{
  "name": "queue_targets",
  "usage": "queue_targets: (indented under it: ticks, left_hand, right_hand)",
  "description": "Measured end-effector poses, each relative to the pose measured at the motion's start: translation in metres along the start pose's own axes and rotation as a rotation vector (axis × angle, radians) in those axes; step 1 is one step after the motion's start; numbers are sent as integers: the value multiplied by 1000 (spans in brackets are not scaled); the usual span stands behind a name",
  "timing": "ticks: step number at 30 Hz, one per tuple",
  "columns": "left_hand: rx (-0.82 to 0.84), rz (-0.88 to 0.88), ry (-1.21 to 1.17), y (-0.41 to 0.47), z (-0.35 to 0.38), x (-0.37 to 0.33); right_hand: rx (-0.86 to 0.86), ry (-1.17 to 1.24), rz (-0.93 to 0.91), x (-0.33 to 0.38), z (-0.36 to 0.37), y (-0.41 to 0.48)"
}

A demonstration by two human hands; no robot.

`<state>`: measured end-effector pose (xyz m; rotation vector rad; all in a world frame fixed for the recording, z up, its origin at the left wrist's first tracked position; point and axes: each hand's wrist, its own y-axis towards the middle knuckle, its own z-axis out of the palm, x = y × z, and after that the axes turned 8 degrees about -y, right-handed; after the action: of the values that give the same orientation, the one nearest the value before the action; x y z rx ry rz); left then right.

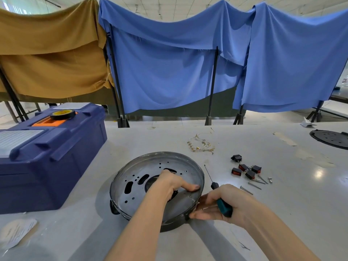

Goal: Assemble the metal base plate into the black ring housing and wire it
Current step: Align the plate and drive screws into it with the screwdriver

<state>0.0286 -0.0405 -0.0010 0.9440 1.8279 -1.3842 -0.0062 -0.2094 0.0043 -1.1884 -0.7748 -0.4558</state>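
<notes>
Head view: the metal base plate (135, 178) sits in the black ring housing (170, 227), mid-table (282, 194). The left hand (169, 182) hooks curled fingers into the plate's centre hole, thumb flat on the metal. The right hand (231, 200) clutches a teal-handled screwdriver (224, 206), fingertips touching the housing's rim. Rocker switches (246, 171) and screws (254, 185) lie just right, wires (200, 145) beyond.

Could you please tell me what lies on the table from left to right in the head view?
Dark blue plastic toolbox, round grey metal base plate, teal-handled screwdriver, black-and-red rocker switches, black perforated round disc.
</notes>
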Motion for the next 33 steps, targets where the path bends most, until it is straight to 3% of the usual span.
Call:
queue_targets:
  ticks: [6,14,26,33]
  left_hand:
    - [-1,19,10,5,3,5]
    - [-2,36,51,6,1,6]
    - [-6,17,89,0,-3,6]
    - [-3,13,90,-2,-4,6]
  right_hand:
    - [-96,-102,-115,-2,3,6]
    - [-163,-9,-168,-1,-6,5]
    - [-471,-97,-372,-4,-44,16]
    - [-395,-408,-374,-21,-26,17]
